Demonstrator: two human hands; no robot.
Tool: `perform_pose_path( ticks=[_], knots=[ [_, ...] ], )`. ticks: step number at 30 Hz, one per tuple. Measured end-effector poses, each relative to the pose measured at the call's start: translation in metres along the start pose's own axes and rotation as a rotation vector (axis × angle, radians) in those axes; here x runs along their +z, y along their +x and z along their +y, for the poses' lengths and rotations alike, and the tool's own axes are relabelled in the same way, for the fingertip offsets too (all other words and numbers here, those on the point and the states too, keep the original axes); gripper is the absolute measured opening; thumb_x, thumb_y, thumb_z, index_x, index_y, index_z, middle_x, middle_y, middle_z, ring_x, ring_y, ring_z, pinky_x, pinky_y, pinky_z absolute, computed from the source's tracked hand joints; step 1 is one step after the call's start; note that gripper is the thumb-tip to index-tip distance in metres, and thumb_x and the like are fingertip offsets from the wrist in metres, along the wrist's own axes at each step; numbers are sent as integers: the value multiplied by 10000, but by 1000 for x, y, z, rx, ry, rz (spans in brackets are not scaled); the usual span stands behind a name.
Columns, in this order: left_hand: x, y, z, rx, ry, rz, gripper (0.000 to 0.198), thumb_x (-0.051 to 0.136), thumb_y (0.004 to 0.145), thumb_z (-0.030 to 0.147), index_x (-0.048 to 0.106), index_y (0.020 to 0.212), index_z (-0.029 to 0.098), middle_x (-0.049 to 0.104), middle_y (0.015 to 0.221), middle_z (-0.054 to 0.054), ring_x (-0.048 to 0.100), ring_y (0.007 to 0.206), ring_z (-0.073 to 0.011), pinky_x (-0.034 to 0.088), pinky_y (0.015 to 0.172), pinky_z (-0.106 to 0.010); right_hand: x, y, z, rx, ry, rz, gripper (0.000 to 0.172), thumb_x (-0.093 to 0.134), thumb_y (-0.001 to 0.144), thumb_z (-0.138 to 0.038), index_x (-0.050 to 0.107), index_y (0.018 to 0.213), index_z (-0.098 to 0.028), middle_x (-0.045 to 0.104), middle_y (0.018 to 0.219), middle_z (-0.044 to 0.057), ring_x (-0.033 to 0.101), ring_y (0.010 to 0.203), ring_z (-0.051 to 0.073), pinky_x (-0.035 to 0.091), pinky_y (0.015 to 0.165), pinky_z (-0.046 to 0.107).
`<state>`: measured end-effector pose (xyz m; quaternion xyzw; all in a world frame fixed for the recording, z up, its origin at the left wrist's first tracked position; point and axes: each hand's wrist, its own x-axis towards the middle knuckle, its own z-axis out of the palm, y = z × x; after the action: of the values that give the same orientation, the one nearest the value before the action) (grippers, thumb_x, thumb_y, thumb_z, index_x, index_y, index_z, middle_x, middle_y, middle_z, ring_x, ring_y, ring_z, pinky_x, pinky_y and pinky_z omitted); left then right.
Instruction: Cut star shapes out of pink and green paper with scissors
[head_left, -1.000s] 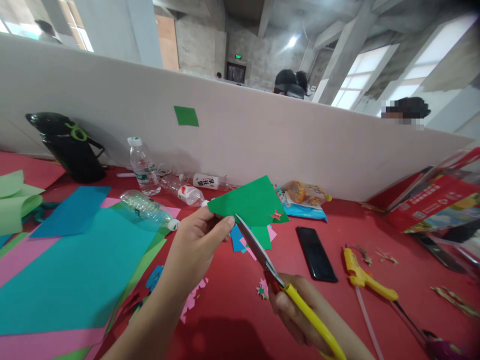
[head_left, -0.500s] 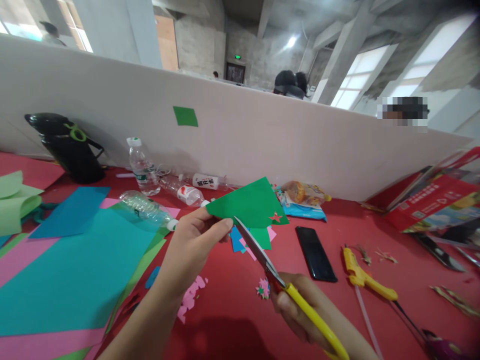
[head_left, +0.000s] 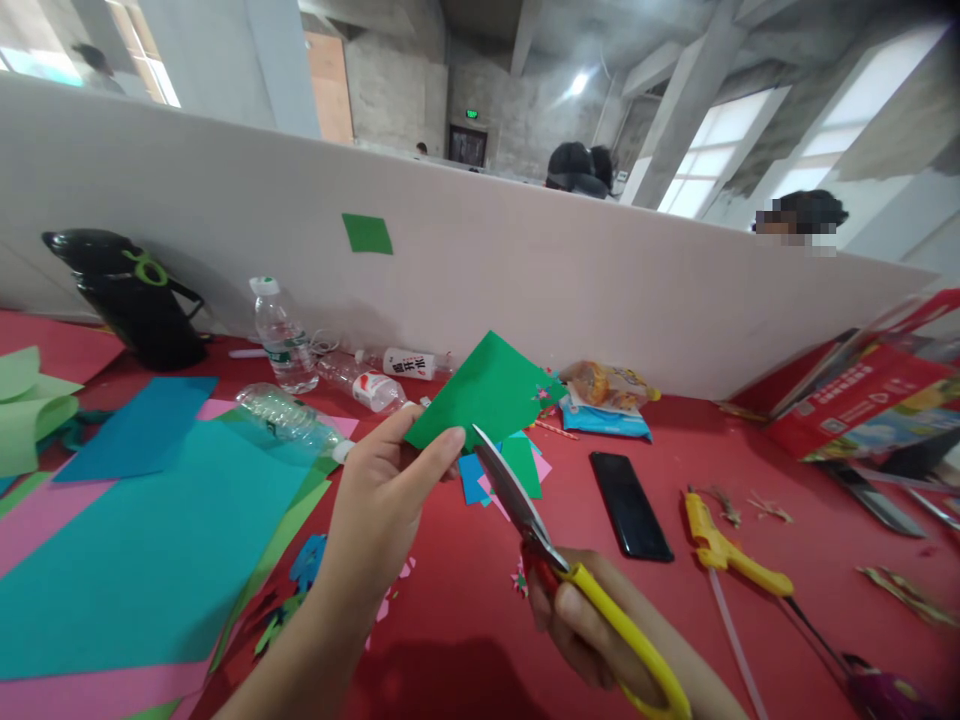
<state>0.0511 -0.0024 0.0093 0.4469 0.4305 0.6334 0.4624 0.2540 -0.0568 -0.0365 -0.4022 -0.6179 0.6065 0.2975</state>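
Observation:
Between thumb and fingers, my left hand (head_left: 397, 455) pinches the near corner of a green sheet of paper (head_left: 487, 390). My right hand (head_left: 581, 610) is wrapped round the yellow and red handles of a pair of scissors (head_left: 517, 490). Their blades look almost closed, with the tips at the paper's lower edge near my left thumb; I cannot tell whether they touch it. Under the paper lie small blue, pink and green paper pieces (head_left: 523, 465). A little pile of star-shaped cuttings (head_left: 519, 577) is partly hidden by my right hand, and pink scraps (head_left: 382, 608) by my left forearm.
Large coloured sheets (head_left: 165, 540) cover the left side. Plastic bottles (head_left: 285, 345) and a black flask (head_left: 135, 300) stand or lie along the white partition (head_left: 525, 270). A phone (head_left: 631, 505), a yellow glue gun (head_left: 731, 555), snack packets (head_left: 606, 415) and a red box (head_left: 870, 400) are on the right.
The green paper has turned and tilted in my left hand, its top corner shifting left and upward. The scissors stay near its lower edge, and my right hand has moved slightly left.

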Motion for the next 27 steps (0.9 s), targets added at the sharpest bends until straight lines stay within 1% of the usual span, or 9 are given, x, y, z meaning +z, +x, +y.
perform_pose_path(
  ticks=[3, 7, 10, 13, 16, 20, 24, 27],
  knots=[
    [0, 0, -3, -4, -19, 6, 115, 742, 808, 273, 661, 748, 218, 595, 599, 56, 533, 615, -102, 442, 617, -213, 2, 1, 5, -9, 18, 25, 604, 446, 841, -807, 432, 708, -217, 374, 443, -98, 260, 371, 61, 224, 403, 208],
    [0, -1, -6, 13, -16, -38, 116, 715, 844, 284, 673, 753, 225, 585, 635, 62, 526, 633, -84, 437, 623, -189, 7, 1, 6, -6, 21, 49, 603, 421, 858, -797, 436, 703, -215, 377, 440, -100, 248, 352, 53, 234, 405, 205],
    [1, -2, -7, 21, -11, -52, 114, 705, 854, 281, 684, 755, 228, 565, 627, 65, 517, 629, -79, 432, 618, -183, 11, -1, 2, 60, 32, 98, 618, 421, 829, -824, 452, 729, -215, 360, 436, -106, 239, 355, 58, 208, 390, 199],
    [1, -2, -7, 16, -8, -51, 107, 700, 857, 273, 690, 761, 229, 560, 627, 65, 516, 630, -79, 429, 616, -180, 13, 0, -3, 115, 13, 110, 655, 432, 774, -869, 470, 751, -216, 342, 427, -110, 234, 357, 65, 186, 376, 200],
    [1, 0, -8, 9, 3, -43, 99, 700, 858, 278, 689, 772, 231, 566, 639, 65, 516, 635, -80, 429, 620, -183, 15, 0, -7, 108, -22, 109, 638, 399, 790, -862, 468, 734, -231, 351, 412, -96, 234, 347, 75, 210, 392, 228],
    [1, 0, -12, 13, -3, -45, 123, 699, 861, 293, 670, 758, 232, 574, 639, 68, 513, 634, -80, 425, 624, -187, 18, -2, -11, 97, -70, 135, 594, 348, 819, -847, 434, 700, -272, 330, 419, -76, 224, 360, 98, 208, 419, 281],
    [5, -3, -14, 14, -48, -24, 166, 694, 863, 291, 646, 719, 225, 578, 627, 67, 508, 623, -79, 424, 614, -187, 21, -3, -15, 167, -51, 155, 668, 364, 760, -905, 459, 739, -245, 357, 449, -79, 269, 384, 95, 214, 417, 250],
    [8, -4, -13, 4, -78, -12, 145, 693, 861, 278, 654, 733, 223, 584, 631, 63, 510, 619, -77, 429, 605, -183, 20, -3, -17, 198, -13, 137, 709, 397, 718, -929, 460, 745, -223, 369, 451, -90, 281, 392, 79, 209, 409, 214]
  ],
)
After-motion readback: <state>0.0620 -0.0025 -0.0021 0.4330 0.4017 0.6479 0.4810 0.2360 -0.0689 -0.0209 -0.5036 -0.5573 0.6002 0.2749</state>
